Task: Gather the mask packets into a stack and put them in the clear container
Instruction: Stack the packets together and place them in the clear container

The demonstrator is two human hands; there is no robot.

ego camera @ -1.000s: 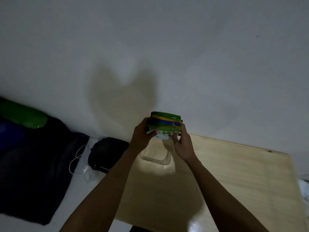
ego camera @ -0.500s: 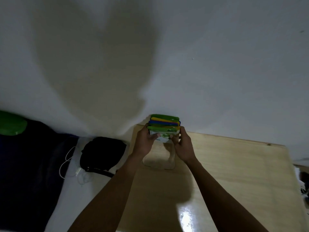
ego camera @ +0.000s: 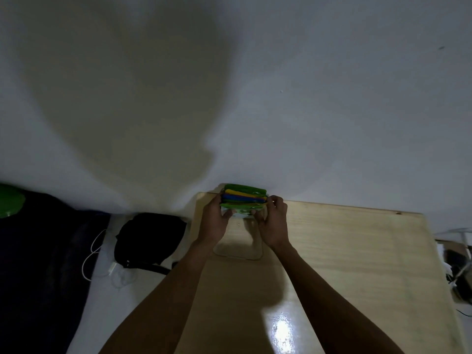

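1. Mask packets [ego camera: 244,199]: your left hand [ego camera: 214,221] and right hand [ego camera: 272,223] clamp the gathered stack above the clear container [ego camera: 238,247], near the table's far left corner.
2. Loosen unevenly and slick packets may fan out, missing the opening.
3. The wooden table [ego camera: 344,264] meets a white wall [ego camera: 332,98]; the room is dim.

Dim room: white wall [ego camera: 332,98] behind a pale wooden table [ego camera: 357,264]

Change over one second: the stack of mask packets [ego camera: 244,199], pinched between the left hand [ego camera: 213,222] and right hand [ego camera: 272,223], has moved from above the clear container [ego camera: 238,247] toward the counter's [ego camera: 357,251] far edge by the wall. More counter has entered view.
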